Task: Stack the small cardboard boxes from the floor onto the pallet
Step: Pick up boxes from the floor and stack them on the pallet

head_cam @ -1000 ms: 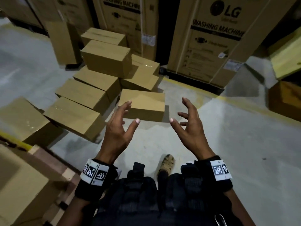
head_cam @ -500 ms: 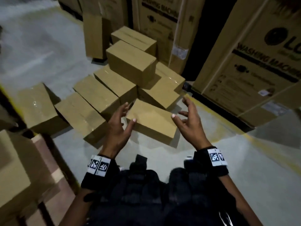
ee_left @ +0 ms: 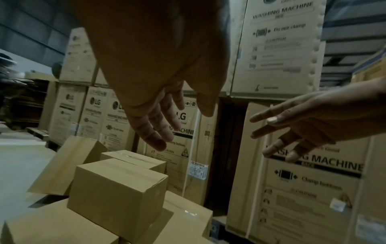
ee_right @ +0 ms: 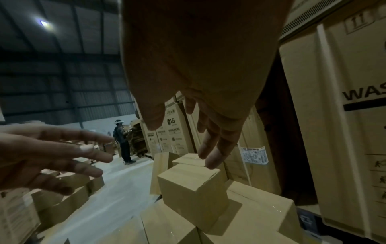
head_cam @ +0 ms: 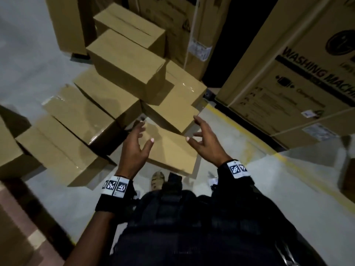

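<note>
Both hands hang in the air above a small cardboard box (head_cam: 169,150) lying flat on the grey floor (head_cam: 240,198), at the near edge of a loose heap of like boxes (head_cam: 123,60). The left hand (head_cam: 134,150) and right hand (head_cam: 206,143) each have the fingers spread apart, holding nothing and not touching the box. Tall cartons (head_cam: 299,77) behind the heap read "WASHING MACHINE". The left wrist view adds the LG logo (ee_left: 95,103), "Do not clamp" and "Clamp bottom". Only the right wrist view shows a second person (ee_right: 122,142) standing far down the floor. A yellow line (head_cam: 247,135) runs along the floor by the cartons.
</note>
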